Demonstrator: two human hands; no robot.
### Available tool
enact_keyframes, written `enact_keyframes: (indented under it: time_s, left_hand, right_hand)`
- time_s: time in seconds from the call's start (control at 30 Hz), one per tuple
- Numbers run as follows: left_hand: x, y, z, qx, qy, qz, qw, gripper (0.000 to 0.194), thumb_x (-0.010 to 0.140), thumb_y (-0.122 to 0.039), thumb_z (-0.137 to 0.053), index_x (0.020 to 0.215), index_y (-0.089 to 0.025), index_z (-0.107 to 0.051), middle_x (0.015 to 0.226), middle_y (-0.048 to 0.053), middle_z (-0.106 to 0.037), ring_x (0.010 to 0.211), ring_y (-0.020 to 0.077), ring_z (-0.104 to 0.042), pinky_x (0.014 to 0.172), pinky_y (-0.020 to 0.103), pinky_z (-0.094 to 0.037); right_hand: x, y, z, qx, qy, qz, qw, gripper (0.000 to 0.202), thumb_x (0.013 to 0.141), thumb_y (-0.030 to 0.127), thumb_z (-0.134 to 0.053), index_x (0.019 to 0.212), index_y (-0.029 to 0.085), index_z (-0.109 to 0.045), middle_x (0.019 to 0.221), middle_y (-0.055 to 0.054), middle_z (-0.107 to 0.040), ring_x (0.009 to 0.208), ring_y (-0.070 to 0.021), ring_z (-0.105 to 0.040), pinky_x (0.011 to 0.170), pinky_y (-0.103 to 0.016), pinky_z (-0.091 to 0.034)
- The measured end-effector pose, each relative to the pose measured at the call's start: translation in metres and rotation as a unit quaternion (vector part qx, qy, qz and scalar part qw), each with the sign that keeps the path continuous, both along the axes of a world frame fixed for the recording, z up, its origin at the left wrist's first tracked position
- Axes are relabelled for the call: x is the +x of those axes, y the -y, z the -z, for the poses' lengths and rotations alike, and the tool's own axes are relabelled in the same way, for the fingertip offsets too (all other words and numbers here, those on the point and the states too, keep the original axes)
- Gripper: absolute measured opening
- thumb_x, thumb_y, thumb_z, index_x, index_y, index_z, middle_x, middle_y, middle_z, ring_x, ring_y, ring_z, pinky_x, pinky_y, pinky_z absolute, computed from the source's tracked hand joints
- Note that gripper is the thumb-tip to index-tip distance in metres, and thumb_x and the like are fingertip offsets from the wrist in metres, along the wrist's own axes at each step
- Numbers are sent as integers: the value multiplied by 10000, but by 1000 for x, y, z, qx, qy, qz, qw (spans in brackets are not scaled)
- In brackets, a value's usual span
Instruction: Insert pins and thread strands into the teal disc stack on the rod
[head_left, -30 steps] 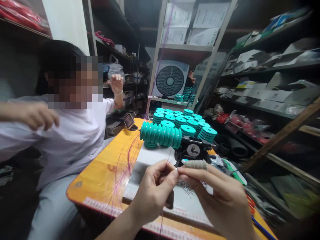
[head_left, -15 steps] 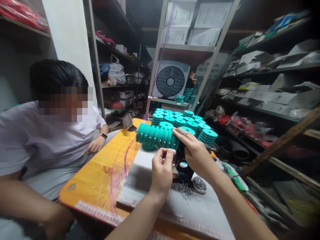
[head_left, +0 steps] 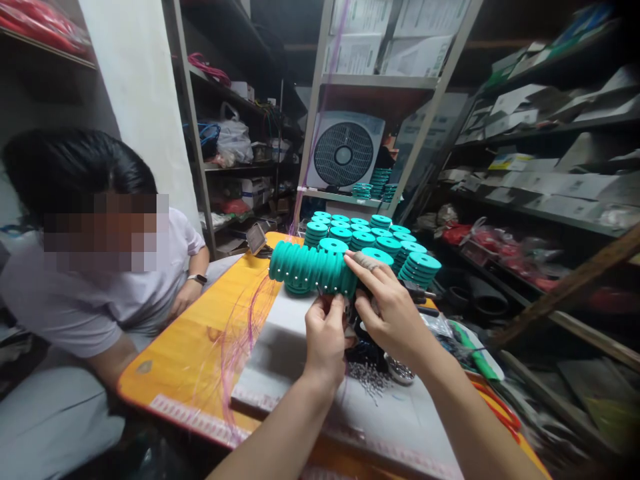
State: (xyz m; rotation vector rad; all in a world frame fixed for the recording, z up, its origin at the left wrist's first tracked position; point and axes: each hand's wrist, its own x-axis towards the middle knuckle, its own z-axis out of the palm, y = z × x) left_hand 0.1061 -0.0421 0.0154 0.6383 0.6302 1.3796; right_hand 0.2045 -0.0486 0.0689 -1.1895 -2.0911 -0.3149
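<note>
A horizontal row of ridged green spools [head_left: 303, 267], dotted with small white points along its side, sits above the table. My left hand [head_left: 325, 333] is closed in a pinch just under the row's right part; what lies between its fingertips is too small to make out. My right hand [head_left: 393, 303] grips the row's right end, index finger along the top and thumb lower down. A beige wrap [head_left: 367, 261] covers one of its fingers. Below the hands, a heap of small silver pieces [head_left: 370, 381] lies beside a round dish [head_left: 400, 370] of similar pieces. A dark device under the row is mostly hidden.
Stacks of green spools [head_left: 360, 237] stand behind the row. Thin purple lines [head_left: 250, 320] trail over the yellow table [head_left: 200, 347] and grey board [head_left: 265, 373]. Another person [head_left: 100, 287] sits at the left. A box fan [head_left: 345, 153] and loaded shelves stand beyond.
My left hand has moved up slightly, closer to the row's underside. My right thumb has come down into view by the row's end. The row has turned a little, and the other person leans further left.
</note>
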Motion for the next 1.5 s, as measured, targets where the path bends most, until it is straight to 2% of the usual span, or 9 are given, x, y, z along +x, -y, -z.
enact_keyframes:
  time_s: [0.13,0.3,0.53,0.67,0.8,1.07,1.3,1.37,1.5]
  left_hand:
    - [2,0,-4,5,46,0,999,274,744,-350,-663,793,-181,-453,541,-112,-285,409,13,-229,379,143,-186]
    - [2,0,-5,-10,47,8,999,249,747,-332,-656,827,-172,-483,569,-95,-357,402,12,-284,363,142,-175]
    - [-4,-1,3,38,60,34,997,312,773,-417,-654,755,-187,-444,531,-112,-222,417,26,-200,367,136,-201]
    - [-24,8,15,74,14,37,996,352,818,-500,-589,778,-157,-521,631,-49,-442,474,44,-345,470,182,-379]
    - [-54,26,24,96,-95,-4,991,346,851,-478,-564,895,-142,-632,871,55,-603,768,132,-548,777,259,-452]
    - [-76,65,9,120,-153,87,977,340,902,-458,-497,748,-157,-533,764,2,-469,756,112,-415,712,218,-367]
    - [-75,75,5,129,-159,130,970,365,913,-470,-468,770,-148,-559,748,16,-467,752,117,-415,725,246,-360]
    - [-75,76,3,142,-157,144,967,364,922,-461,-454,769,-145,-549,710,11,-468,714,112,-434,697,248,-370]
    - [-74,78,-1,134,-113,173,969,364,914,-479,-453,756,-154,-494,615,-43,-343,565,85,-421,580,242,-395]
  right_hand:
    - [1,-6,-15,-56,13,9,998,559,873,271,-535,1395,102,-428,1397,-163,-486,1321,-261,-420,1080,-440,-402]
    - [7,-21,-19,-61,74,7,995,558,858,231,-559,1384,93,-434,1356,-191,-518,1296,-290,-454,1046,-460,-428]
    - [7,-29,-19,-38,95,28,994,552,819,229,-615,1340,101,-484,1309,-196,-554,1238,-320,-508,1004,-485,-455]
    - [-1,-14,-17,-15,44,13,999,509,837,249,-614,1324,158,-499,1346,-161,-532,1253,-291,-493,1014,-484,-440]
    - [-19,20,-5,58,-52,3,997,258,875,233,-564,1124,217,-631,1192,-103,-630,1152,-261,-535,966,-485,-445]
    - [-44,59,-9,-190,-203,-82,957,155,861,322,-604,931,250,-721,1068,-63,-678,1027,-215,-612,867,-389,-518]
    - [-45,62,-7,-370,-357,-171,841,224,824,398,-637,867,192,-716,1122,-93,-633,446,-57,-567,387,-232,-508]
    - [-45,62,-6,-372,-358,-173,839,230,827,404,-634,828,187,-709,1096,-84,-645,450,-69,-584,391,-239,-506]
    - [-43,62,-7,-285,-298,-143,900,186,827,361,-653,769,199,-722,914,-54,-694,801,-157,-665,709,-293,-548]
